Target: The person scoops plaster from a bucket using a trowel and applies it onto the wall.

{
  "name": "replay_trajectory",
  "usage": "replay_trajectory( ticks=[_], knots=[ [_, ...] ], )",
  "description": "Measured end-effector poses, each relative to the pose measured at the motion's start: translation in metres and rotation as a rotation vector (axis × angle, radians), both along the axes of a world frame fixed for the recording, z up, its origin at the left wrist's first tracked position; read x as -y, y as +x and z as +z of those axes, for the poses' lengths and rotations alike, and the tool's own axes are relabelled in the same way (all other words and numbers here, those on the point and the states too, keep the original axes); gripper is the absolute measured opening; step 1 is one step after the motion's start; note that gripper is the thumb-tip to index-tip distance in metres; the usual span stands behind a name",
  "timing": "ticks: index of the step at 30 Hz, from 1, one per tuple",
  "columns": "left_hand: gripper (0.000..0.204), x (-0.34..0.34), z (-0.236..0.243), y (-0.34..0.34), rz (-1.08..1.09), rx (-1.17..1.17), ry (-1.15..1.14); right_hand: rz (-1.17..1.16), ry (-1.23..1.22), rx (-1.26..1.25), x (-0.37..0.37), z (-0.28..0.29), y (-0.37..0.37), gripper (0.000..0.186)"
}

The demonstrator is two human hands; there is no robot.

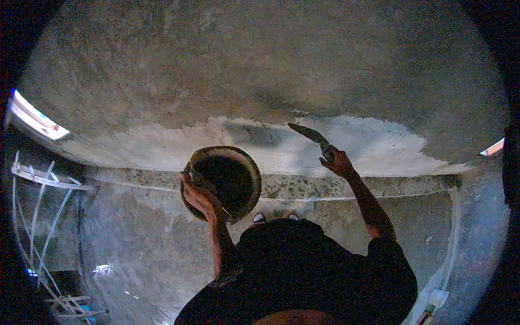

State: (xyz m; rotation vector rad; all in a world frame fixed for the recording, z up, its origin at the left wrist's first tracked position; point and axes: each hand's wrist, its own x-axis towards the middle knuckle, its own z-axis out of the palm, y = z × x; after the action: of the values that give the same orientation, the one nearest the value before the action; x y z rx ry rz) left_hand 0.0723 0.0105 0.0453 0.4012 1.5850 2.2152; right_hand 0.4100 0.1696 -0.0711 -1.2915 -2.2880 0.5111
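In my left hand [203, 197] is the rim of a round, mortar-stained bucket [250, 170] with dark, indistinct contents; another object under those fingers is too dark to make out. My right hand [338, 162] grips a pointed trowel [307, 132] by its handle, its blade angled up and leftward in front of the wall [260, 65]. The wall's upper part is rough grey-brown, and a paler band [390, 141] with an uneven upper edge runs along its lower part, shadowed near the blade.
My feet [259, 218] stand before a speckled ledge [292, 184] at the wall's base. A wooden ladder-like frame [46, 179] is at the left. Bright openings show at far left [38, 114] and far right [490, 147]. A pale object [437, 298] lies at the lower right.
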Motion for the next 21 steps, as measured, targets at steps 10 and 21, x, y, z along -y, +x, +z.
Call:
replay_trajectory(
  ticks=[10, 21],
  knots=[
    [0.053, 0.016, -0.064, -0.019, 0.141, -0.124, -0.125, 0.312, 0.138, 0.216, -0.077, -0.01, 0.014, 0.016],
    [0.047, 0.01, -0.039, -0.008, -0.053, 0.204, -0.137, 0.033, 0.121, 0.281, -0.056, -0.054, 0.053, 0.031]
  ],
)
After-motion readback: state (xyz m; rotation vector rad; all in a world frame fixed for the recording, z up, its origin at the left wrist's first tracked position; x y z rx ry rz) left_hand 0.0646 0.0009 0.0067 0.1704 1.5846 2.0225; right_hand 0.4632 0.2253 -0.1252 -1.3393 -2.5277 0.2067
